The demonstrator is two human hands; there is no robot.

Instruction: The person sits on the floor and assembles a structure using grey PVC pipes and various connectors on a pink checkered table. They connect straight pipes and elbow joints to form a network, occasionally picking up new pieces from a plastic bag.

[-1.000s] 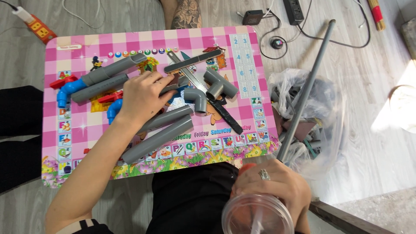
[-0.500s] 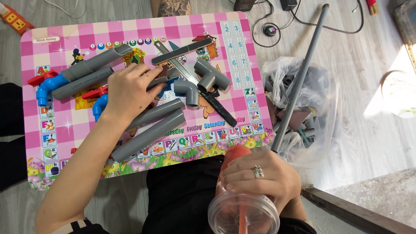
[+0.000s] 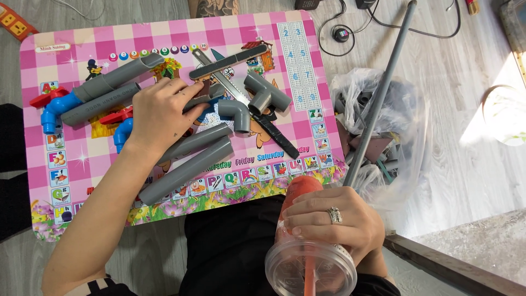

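My left hand (image 3: 161, 112) lies on the pink checkered table (image 3: 164, 33), its fingers curled over a short grey pipe piece (image 3: 207, 100) in the middle. Right beside those fingers sit a grey elbow fitting (image 3: 236, 114) and a grey tee fitting (image 3: 268, 93). Two longer grey pipes (image 3: 192, 160) lie slanted under my wrist. My right hand (image 3: 329, 219) grips a clear plastic cup (image 3: 309, 266) holding a red drink and a straw, low in the view over my lap.
Blue valves with red handles (image 3: 52, 107) and two more grey pipes (image 3: 109, 90) lie on the table's left. A black-handled saw (image 3: 274, 137) crosses the middle. A long grey pipe (image 3: 381, 93) leans over a plastic bag of fittings (image 3: 400, 137) on the floor to the right.
My right hand has brought the cup up and nearer to the camera. My left hand stays on the pipe pieces, and the view has shifted slightly.
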